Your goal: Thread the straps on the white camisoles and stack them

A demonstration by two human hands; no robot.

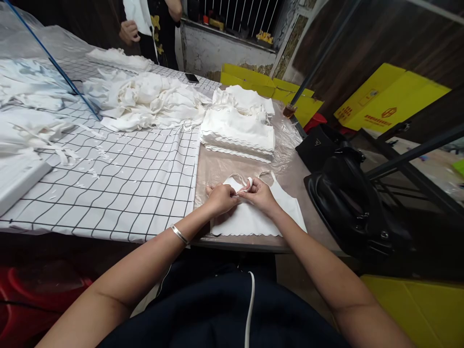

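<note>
Both hands meet at the near edge of the brown surface (217, 169), over a small white fabric top with thin straps (253, 220) lying flat there. Left hand (222, 198) and right hand (259, 194) have fingers pressed together, pinching a white strap loop (248, 183) between them. Neat stack of folded white garments (237, 130) sits further back; loose white fabric heap (145, 101) on the black-grid white cloth (126, 188); black leather bag (348, 203) by the right edge.
</note>
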